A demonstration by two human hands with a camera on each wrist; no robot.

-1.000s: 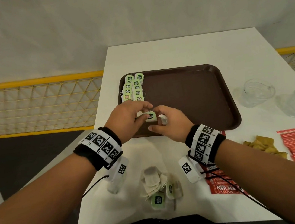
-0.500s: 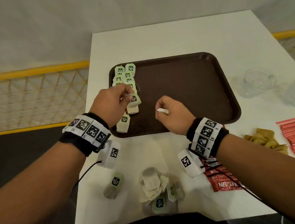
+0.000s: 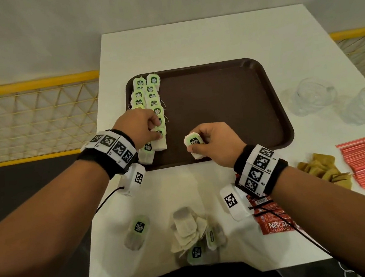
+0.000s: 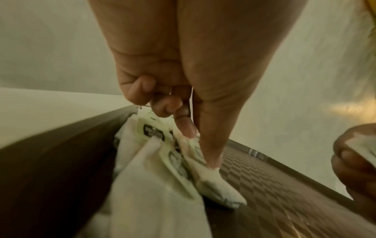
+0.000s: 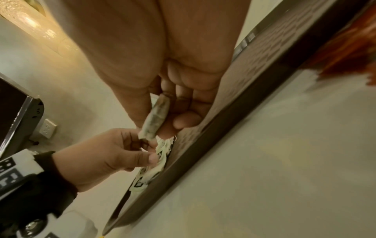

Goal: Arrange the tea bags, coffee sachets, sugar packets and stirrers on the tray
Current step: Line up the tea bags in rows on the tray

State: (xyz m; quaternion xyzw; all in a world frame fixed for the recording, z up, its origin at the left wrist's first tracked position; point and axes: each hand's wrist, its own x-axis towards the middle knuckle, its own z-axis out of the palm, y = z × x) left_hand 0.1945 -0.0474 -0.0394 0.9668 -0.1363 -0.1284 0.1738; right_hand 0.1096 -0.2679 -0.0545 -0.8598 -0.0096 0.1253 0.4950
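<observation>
Since 0.5 s ago right hand (image 3: 217, 143) turned its pinched tea bag (image 3: 194, 144) label-up over tray (image 3: 230, 110) near edge. Loose tea bags (image 3: 189, 233) on counter (image 3: 189, 44) nearest. Left hand (image 3: 138, 129) pinches last bag in tea bag rows (image 3: 150, 101) at tray's left.
</observation>
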